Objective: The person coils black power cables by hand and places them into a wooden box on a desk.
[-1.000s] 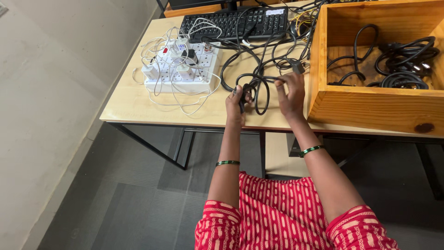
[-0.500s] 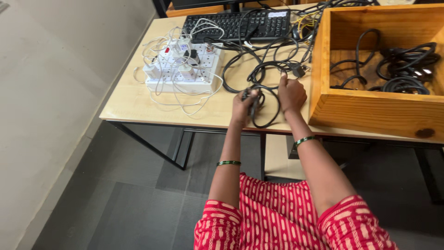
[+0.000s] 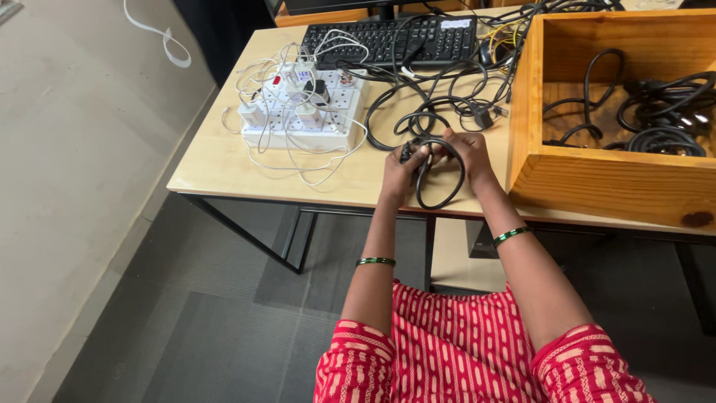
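Both hands are working a black cable coil just inside the table's near edge, about midway along it. The left hand is clamping the gathered loops at the coil's upper left; the right hand is closing around the strands beside it. For a tidy coil, the loops are best kept even and pinched at one point while the free length is feeding in from the tangle toward the far edge. Open room is lying left of the hands, along the near edge. The wooden box is standing close on the right, and the white power strip is sitting toward the left edge.
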